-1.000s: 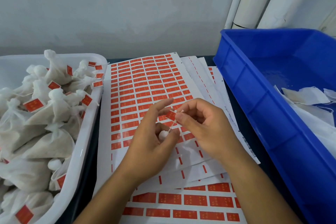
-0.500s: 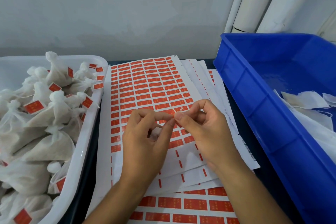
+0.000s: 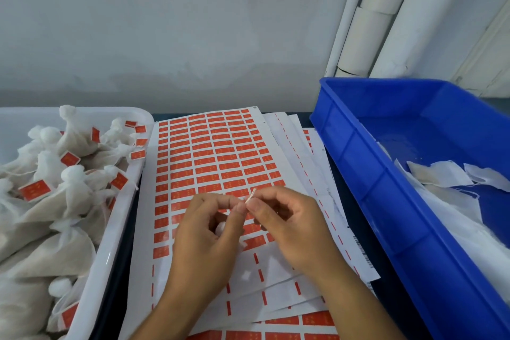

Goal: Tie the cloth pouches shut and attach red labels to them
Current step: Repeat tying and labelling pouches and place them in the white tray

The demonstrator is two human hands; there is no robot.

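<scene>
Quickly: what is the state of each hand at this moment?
Left hand: fingers curled, pinching the red label at its fingertips.
Right hand: fingers curled, pinching the same red label from the other side.

Pouch (image 3: 220,228) mostly behind left hand (image 3: 204,240)

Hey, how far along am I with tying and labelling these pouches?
Done: the white plastic tray holds a heap of tied white cloth pouches, many showing red labels.
In hand: the left hand and right hand pinch a small red label between their fingertips; a pouch is barely visible under the left hand.
Left: flat untied white pouches lie in the blue plastic crate, and the label sheet remains mostly full.
</scene>
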